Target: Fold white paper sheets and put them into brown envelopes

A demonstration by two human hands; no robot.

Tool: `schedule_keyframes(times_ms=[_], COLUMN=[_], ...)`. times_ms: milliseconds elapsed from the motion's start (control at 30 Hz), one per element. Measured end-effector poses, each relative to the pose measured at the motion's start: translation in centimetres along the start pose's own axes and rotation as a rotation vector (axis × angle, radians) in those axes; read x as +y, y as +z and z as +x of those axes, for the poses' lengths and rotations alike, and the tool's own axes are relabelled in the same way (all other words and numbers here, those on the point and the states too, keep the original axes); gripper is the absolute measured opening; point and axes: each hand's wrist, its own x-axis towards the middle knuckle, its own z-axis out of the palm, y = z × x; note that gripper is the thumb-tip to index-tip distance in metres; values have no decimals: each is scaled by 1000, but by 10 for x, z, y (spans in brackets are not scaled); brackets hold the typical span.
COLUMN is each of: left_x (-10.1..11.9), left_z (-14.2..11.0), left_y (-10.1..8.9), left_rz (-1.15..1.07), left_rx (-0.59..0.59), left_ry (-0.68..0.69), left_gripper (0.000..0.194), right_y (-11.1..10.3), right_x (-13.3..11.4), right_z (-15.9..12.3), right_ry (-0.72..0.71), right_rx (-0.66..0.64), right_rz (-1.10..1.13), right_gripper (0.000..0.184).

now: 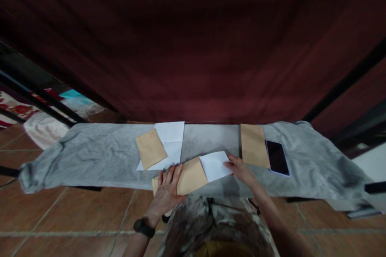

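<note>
A brown paper envelope (192,176) lies slantwise at the front edge of the grey cloth. My left hand (167,189) rests flat on its left end, fingers stretched out. From the envelope's right end a folded white sheet of paper (214,166) sticks out, and whether its left edge is inside or only against the opening I cannot tell. My right hand (239,168) pinches the sheet at its right edge between thumb and fingers. Further left, a second brown envelope (150,149) lies partly over a creased white sheet (172,138).
The grey cloth (102,156) covers a long narrow surface. Right of my hands lie another brown envelope (255,145) and a dark-screened phone (278,158). A dark red curtain-like backdrop (205,68) rises behind. Black bars (343,80) stand at both ends, above a tiled floor (81,209).
</note>
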Motion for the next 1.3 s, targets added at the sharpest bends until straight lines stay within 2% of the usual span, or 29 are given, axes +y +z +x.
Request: schedule_keyframes(times_ms=[100, 300, 433, 633, 833, 967, 1133, 1300], left_x=[4, 26, 38, 40, 38, 39, 43, 44], left_z=[3, 15, 21, 24, 26, 29, 33, 33], left_y=[3, 2, -1, 1, 5, 4, 0, -1], left_rz=[-27, -82, -90, -88, -102, -98, -85, -74], left_rx=[-9, -24, -8, 2, 7, -1, -11, -11], left_ry=[31, 74, 100, 124, 132, 136, 165, 174], left_gripper=[121, 122, 120, 118, 117, 117, 114, 109], right_y=[11, 54, 68, 69, 65, 64, 68, 69], right_x=[-3, -11, -10, -7, -4, 1, 10, 17], right_z=[-2, -12, -16, -16, -15, -12, -15, -18], right_ry=[21, 63, 125, 187, 137, 145, 192, 147], right_rx=[1, 30, -8, -79, 23, 108, 51, 53], right_rz=[-7, 4, 65, 188, 243, 257, 248, 199], right_gripper=[18, 21, 19, 20, 21, 28, 21, 19])
